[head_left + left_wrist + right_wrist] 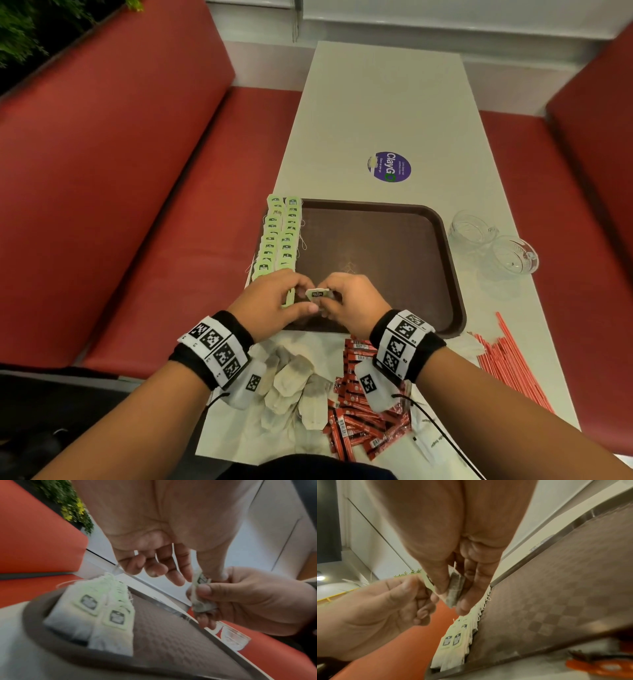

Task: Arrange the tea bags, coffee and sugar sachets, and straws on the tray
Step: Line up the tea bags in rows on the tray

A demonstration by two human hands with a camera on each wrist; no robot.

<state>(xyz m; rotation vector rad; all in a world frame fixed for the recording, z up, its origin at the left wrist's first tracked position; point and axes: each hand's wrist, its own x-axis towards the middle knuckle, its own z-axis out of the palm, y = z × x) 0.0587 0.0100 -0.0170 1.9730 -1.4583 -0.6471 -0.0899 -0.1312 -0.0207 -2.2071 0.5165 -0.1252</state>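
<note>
Both hands pinch one tea bag [318, 294] above the tray [455, 274].
Left hand [274, 301] apparently pinches the tag, right hand [349, 301] the pouch; light, limp, tearable; best held by its edges.

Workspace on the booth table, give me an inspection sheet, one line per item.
Surface: white table, purple round sticker.
Job's things: brown tray with two rows of tea bags on its left side; loose tea bags, red sachets, red straws off it.
Clutter: two glass cups.
Hands: left hand and right hand pinch one tea bag.
Cables: black cord at right wrist.
Surroundings: red bench seats.
</note>
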